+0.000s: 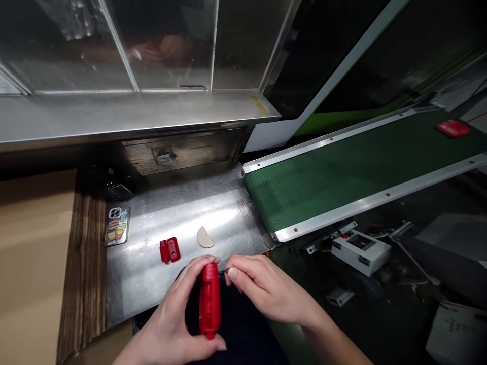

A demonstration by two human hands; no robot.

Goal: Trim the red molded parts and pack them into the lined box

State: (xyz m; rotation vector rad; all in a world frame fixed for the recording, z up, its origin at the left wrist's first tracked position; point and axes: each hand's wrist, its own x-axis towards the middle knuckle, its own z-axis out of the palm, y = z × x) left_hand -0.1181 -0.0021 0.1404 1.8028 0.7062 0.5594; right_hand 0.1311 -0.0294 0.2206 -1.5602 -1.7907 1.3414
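My left hand (177, 309) grips a red molded plastic part (210, 301) upright, fingers at its top end and thumb at its bottom. Ridges and recesses run along the part's visible side. My right hand (262, 284) is closed in a pinch beside the part's upper end. A thin dark tip (224, 270), blade-like, sticks out from its fingers toward the red part; the rest is hidden in the hand. On the metal table (152, 284) beyond my hands lie two small red plastic pieces (169, 250) side by side and a beige half-disc (205, 237).
A phone (117, 226) lies at the table's left, near a wood-grain board (83, 268) and a cardboard sheet (34, 253). A green conveyor belt (342, 167) rises to the right, carrying a red item (452, 128). A metal ledge (133, 114) runs along the back.
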